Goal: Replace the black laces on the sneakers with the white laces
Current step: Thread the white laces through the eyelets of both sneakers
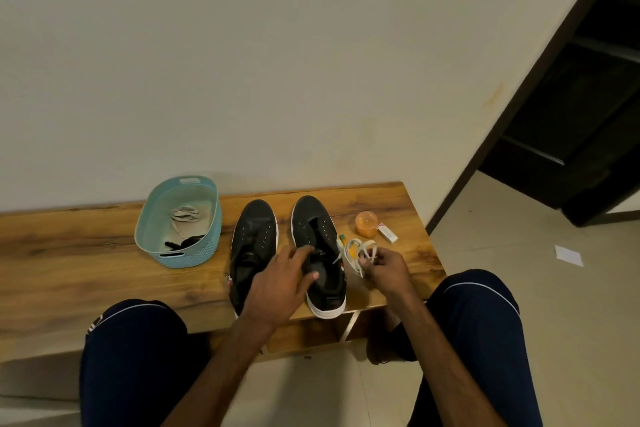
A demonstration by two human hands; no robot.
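Two black sneakers with white soles stand side by side on the wooden bench (86, 246), toes pointing to the wall; no laces show in their eyelets. My left hand (282, 282) rests with spread fingers on the tongue and opening of the right sneaker (313, 218) and partly covers the left sneaker (254, 236). My right hand (384, 270) pinches a bundled white lace (360, 248) just right of that shoe. A teal basket (207, 243) to the left holds another white lace (186, 213) and a black lace (183, 242).
An orange lidded jar (366, 222) and a small white box (387, 233) sit at the bench's right end, behind my right hand. My knees frame the bench's front edge. A scrap of paper (568, 255) lies on the tiled floor at right, near a dark doorway.
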